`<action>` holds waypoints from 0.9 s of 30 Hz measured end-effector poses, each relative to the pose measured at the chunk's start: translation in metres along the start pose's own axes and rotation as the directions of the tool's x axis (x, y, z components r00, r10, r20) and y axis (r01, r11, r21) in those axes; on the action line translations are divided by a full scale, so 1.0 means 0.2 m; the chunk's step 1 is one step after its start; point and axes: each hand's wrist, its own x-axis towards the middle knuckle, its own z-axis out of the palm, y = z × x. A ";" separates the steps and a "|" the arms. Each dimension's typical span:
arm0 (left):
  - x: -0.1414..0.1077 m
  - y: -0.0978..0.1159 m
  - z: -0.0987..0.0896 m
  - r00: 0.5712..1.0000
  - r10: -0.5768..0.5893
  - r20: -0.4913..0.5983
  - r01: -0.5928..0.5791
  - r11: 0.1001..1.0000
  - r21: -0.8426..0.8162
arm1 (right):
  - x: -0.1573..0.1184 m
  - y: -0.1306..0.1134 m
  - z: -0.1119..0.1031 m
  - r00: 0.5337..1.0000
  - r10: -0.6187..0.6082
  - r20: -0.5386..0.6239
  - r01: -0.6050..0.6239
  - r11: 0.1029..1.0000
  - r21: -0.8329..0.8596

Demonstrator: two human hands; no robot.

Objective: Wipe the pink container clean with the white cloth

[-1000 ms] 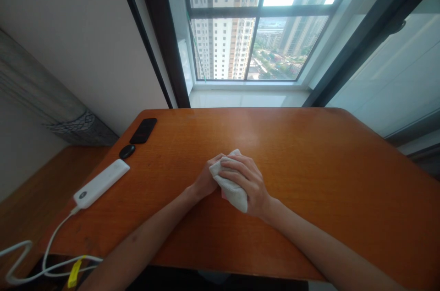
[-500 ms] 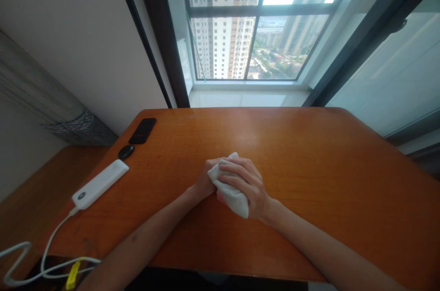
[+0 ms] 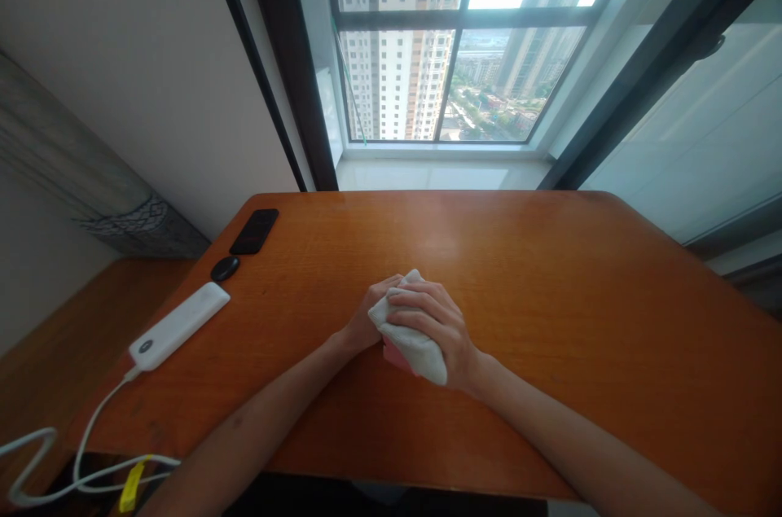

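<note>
A white folded cloth [image 3: 416,349] lay gripped between the curled left hand [image 3: 366,317] and right hand [image 3: 435,323], its lower corner jutting past the right fingers. A pink edge [image 3: 391,356] showed beneath, above an orange wooden tabletop [image 3: 550,322]; a white power bank [image 3: 178,326] lay well apart.

matt white terry towel [image 3: 423,356], glossy wood tabletop [image 3: 550,297], smooth plastic power bank [image 3: 178,326], glossy black phone [image 3: 254,231]

Wooden table [image 3: 519,273], orange-brown finish: black smartphone [image 3: 254,231], black oval object [image 3: 225,269] and white power bank [image 3: 179,326] lie left of the left hand's fingers [image 3: 384,291].
</note>
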 end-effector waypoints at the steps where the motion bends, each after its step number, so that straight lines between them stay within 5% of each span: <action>1: 0.00 0.02 -0.01 1.000 -0.015 -0.007 0.015 0.999 -0.050 | 0.00 0.00 0.00 1.000 0.000 -0.003 0.000 1.000 0.004; 5: -0.01 0.07 -0.01 0.998 -0.066 -0.013 0.063 0.985 -0.163 | 0.00 0.00 0.00 1.000 0.000 -0.006 0.000 1.000 0.011; 13: -0.04 0.03 -0.01 0.989 -0.065 -0.132 0.056 0.996 -0.075 | -0.03 0.01 -0.02 0.999 -0.046 -0.002 0.046 0.999 0.028; 27: -0.04 -0.02 -0.03 0.988 0.066 -0.141 -0.052 0.993 0.105 | -0.03 0.03 -0.01 0.986 -0.166 0.011 0.167 0.986 -0.021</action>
